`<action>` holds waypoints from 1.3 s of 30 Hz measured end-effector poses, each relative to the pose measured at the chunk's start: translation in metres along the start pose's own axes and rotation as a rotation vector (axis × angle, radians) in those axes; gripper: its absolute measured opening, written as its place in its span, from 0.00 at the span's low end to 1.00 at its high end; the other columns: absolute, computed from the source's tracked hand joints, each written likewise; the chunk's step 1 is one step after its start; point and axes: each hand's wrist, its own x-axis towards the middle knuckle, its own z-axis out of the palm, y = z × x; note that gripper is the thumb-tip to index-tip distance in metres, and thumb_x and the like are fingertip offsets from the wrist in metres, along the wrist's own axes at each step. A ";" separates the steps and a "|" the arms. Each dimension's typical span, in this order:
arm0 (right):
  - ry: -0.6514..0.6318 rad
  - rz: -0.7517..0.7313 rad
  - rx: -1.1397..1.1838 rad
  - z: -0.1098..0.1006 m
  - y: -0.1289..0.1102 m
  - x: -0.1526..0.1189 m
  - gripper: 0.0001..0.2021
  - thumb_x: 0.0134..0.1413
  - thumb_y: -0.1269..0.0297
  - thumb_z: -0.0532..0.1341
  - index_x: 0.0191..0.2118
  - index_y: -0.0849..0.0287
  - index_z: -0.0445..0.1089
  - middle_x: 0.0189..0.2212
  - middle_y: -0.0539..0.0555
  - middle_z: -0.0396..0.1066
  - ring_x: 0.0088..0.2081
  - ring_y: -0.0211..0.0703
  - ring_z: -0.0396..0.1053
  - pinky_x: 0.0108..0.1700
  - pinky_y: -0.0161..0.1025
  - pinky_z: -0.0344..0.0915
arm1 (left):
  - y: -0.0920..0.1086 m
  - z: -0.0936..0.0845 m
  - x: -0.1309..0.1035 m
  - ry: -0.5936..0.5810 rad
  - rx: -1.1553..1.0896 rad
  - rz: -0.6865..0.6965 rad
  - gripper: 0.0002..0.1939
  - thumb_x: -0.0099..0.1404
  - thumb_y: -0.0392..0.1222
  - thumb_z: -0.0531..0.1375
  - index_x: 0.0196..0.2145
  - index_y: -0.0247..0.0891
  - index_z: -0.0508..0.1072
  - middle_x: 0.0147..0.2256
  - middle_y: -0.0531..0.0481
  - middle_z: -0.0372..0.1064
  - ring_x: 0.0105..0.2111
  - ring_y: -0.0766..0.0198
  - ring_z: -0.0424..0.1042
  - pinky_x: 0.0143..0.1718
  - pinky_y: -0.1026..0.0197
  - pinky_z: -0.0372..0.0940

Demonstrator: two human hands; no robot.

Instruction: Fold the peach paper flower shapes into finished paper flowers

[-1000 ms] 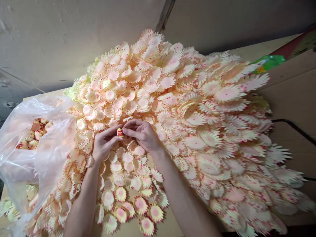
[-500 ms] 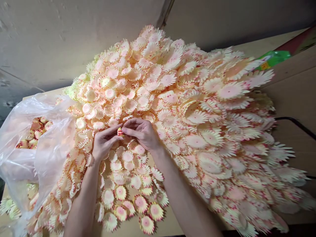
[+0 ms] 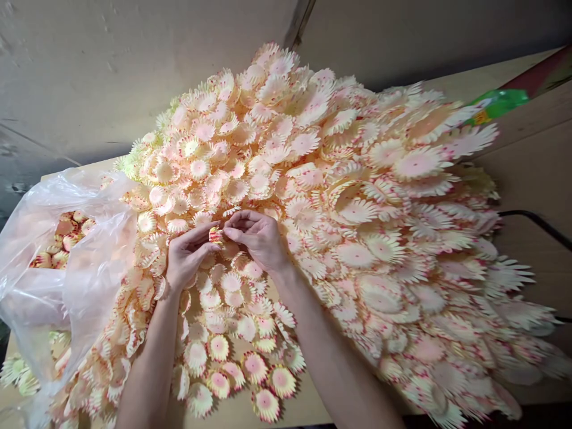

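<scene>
Between the thumb and fingers of my left hand (image 3: 190, 255) is a small curled flower piece (image 3: 215, 235), yellow with red tips. My right hand (image 3: 259, 239) is just to its right, thumb and forefinger pinched together beside the piece; whether they hold anything is too small to tell. Both hands are over a large heap of pale pink and cream fringed flower discs (image 3: 304, 143). Below the hands, several loose discs with red edges (image 3: 267, 405) lie on the table (image 3: 232, 414).
A clear plastic bag (image 3: 98, 238) with curled flower pieces inside lies at the left. A green wrapper (image 3: 504, 104) is at the back right, and a black cable (image 3: 540, 223) runs in from the right edge. A grey wall (image 3: 134, 71) stands behind the heap.
My left hand has shifted slightly left with the curled piece, which now shows more fully. A small gap has opened between the piece and my right fingertips.
</scene>
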 end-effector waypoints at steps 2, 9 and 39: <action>0.026 0.000 0.028 0.001 0.000 0.001 0.14 0.35 0.63 0.76 0.29 0.59 0.73 0.28 0.50 0.77 0.29 0.35 0.72 0.36 0.34 0.71 | 0.000 -0.001 0.000 0.014 0.018 0.023 0.22 0.53 0.44 0.73 0.45 0.38 0.81 0.44 0.42 0.80 0.43 0.55 0.80 0.45 0.60 0.74; 0.078 0.102 0.232 0.002 -0.005 0.003 0.17 0.29 0.68 0.75 0.28 0.58 0.69 0.27 0.47 0.75 0.28 0.32 0.68 0.33 0.32 0.66 | -0.005 -0.007 0.000 0.078 -0.022 0.042 0.20 0.55 0.47 0.72 0.44 0.37 0.81 0.42 0.43 0.80 0.37 0.60 0.80 0.39 0.65 0.73; -0.024 -0.011 0.294 -0.002 -0.010 -0.001 0.12 0.33 0.69 0.69 0.25 0.55 0.64 0.17 0.42 0.56 0.19 0.30 0.52 0.23 0.32 0.59 | -0.004 -0.004 0.001 0.253 0.003 0.136 0.17 0.59 0.47 0.69 0.44 0.38 0.81 0.43 0.44 0.80 0.36 0.65 0.78 0.38 0.68 0.71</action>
